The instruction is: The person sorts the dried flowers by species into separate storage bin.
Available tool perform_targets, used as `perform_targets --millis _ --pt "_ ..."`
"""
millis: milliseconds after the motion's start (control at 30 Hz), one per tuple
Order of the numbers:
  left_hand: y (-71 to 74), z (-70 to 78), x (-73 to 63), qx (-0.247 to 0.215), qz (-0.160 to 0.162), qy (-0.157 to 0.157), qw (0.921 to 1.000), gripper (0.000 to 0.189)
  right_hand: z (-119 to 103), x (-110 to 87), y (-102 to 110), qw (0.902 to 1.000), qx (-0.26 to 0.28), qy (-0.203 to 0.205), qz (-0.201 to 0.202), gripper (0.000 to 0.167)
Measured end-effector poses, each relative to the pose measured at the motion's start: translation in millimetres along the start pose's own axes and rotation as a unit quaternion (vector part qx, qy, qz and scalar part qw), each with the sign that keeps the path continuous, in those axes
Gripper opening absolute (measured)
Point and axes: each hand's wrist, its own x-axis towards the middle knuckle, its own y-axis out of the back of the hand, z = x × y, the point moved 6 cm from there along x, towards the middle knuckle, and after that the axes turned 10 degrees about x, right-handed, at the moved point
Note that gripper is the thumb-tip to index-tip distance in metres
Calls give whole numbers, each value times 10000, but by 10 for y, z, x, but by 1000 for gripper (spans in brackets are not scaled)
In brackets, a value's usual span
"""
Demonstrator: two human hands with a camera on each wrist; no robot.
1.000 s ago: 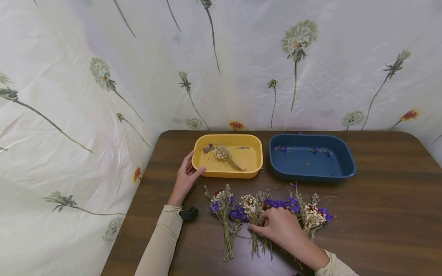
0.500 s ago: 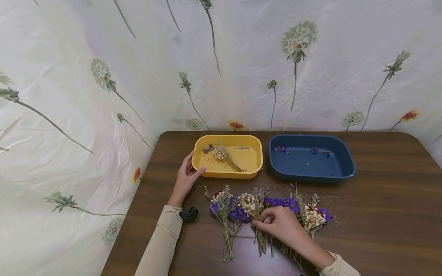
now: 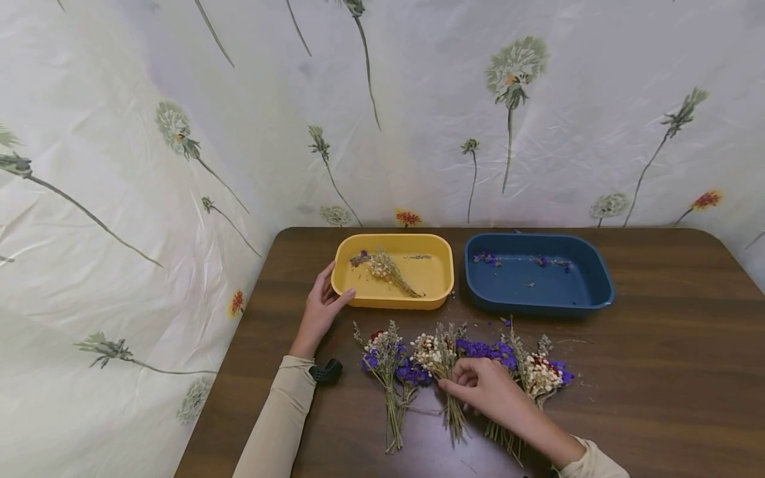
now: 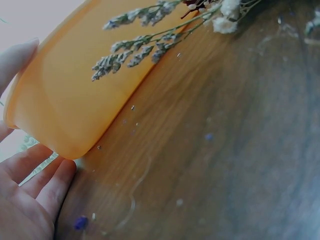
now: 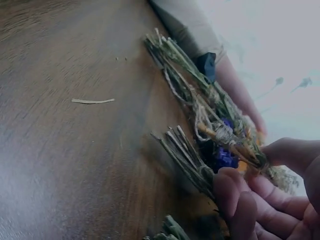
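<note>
The right hand had a narrow grip, thumb and fingertips pinching the stems of a bunch of dried flowers just below its pale heads. That hold probably spared the brittle blooms, since the pressure fell on the stalks. The bunch was in the middle of the row on the counter, heads toward the trays and stem ends toward the person, which seemed to put the stalks within easy reach.

The left hand held the near left corner of the yellow tray, thumb along the front, fingers round the outer side; this grip likely steadied the light-looking tray. Inside lay a pale sprig, set aslant, and a few scraps.

To the left of the bunch lay the left bundles, tied with twine, presumably to keep their stems together. On the other side, purple flowers and the right bundle were partly behind the right hand, so their number could not be told. The blue tray, just beside the yellow one, held purple crumbs.
</note>
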Motion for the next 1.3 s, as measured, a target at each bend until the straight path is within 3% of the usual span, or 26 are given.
perform_targets --millis 333,633,1033,1300 --pt "8 15 -17 116 149 -131 9997 77 8 18 69 9974 666 -198 -213 31" --pt "10 7 -14 82 111 -181 9997 77 -28 41 116 9879 1430 -97 -590 31" --pt "5 6 -14 110 138 -95 9998 77 -155 120 262 9842 1655 32 -625 34" --pt "0 11 -10 -11 39 -161 9999 77 -269 212 405 9869 1507 51 -574 35"
